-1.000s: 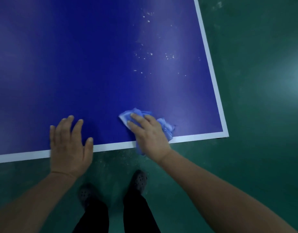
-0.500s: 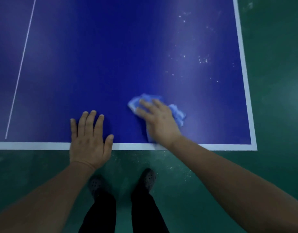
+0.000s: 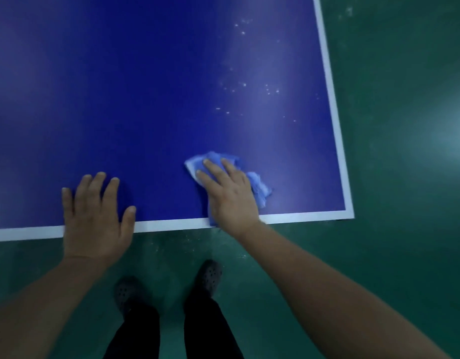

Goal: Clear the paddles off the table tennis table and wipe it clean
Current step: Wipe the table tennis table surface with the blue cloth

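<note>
The blue table tennis table [image 3: 146, 99] fills the upper part of the view, with a white border along its near and right edges. My right hand [image 3: 227, 195] presses a crumpled light-blue cloth [image 3: 257, 187] flat onto the table near the front edge, fingers straight. My left hand [image 3: 95, 218] rests flat on the table's front edge, fingers spread. White specks [image 3: 249, 86] dot the surface beyond the cloth, toward the right edge. No paddle is in view.
The table's near right corner [image 3: 349, 215] lies to the right of the cloth. Green floor [image 3: 405, 177] surrounds the table, with pale specks below the front edge. My feet in dark clogs [image 3: 209, 277] stand close to the table.
The view has swung, so the table's right edge looks tilted again. My right hand with the cloth sits closer to the front edge than half a second ago. My left hand stays flat.
</note>
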`<state>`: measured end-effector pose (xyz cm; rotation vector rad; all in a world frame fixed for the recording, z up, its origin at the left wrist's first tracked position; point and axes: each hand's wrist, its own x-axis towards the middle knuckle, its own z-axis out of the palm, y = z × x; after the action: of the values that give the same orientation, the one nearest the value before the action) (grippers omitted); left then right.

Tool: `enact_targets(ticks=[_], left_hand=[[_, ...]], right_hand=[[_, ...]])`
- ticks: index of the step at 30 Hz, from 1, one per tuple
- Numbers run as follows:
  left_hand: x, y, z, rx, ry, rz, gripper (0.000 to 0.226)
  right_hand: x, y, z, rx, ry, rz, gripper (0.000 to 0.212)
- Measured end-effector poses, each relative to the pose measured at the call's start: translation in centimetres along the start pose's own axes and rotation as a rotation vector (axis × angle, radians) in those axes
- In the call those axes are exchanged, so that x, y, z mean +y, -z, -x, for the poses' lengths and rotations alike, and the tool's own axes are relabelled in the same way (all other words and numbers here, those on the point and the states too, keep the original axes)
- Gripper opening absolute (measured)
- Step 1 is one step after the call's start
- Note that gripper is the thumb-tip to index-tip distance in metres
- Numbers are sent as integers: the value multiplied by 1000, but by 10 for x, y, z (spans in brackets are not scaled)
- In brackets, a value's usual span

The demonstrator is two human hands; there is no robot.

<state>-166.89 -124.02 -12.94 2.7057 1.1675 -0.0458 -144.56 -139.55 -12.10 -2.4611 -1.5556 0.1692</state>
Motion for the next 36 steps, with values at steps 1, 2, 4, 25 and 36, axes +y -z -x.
enact_targets(ticks=[1, 2, 4, 25, 36], left_hand=[[4, 2, 1, 14, 10, 28, 72], [11, 4, 2, 25, 9, 54, 71], [33, 5, 4, 27, -38, 93, 68], [143, -23, -10, -89, -295, -11, 66], [141, -23, -11, -72, -304, 28, 64]], right_hand=[[8, 4, 14, -17, 12, -20, 50], [25, 8, 27, 2, -6, -21, 47], [71, 16, 46, 63, -107, 24, 46], [201, 47, 78, 82, -118, 33, 32], [148, 48, 38, 56, -70, 20, 40]])
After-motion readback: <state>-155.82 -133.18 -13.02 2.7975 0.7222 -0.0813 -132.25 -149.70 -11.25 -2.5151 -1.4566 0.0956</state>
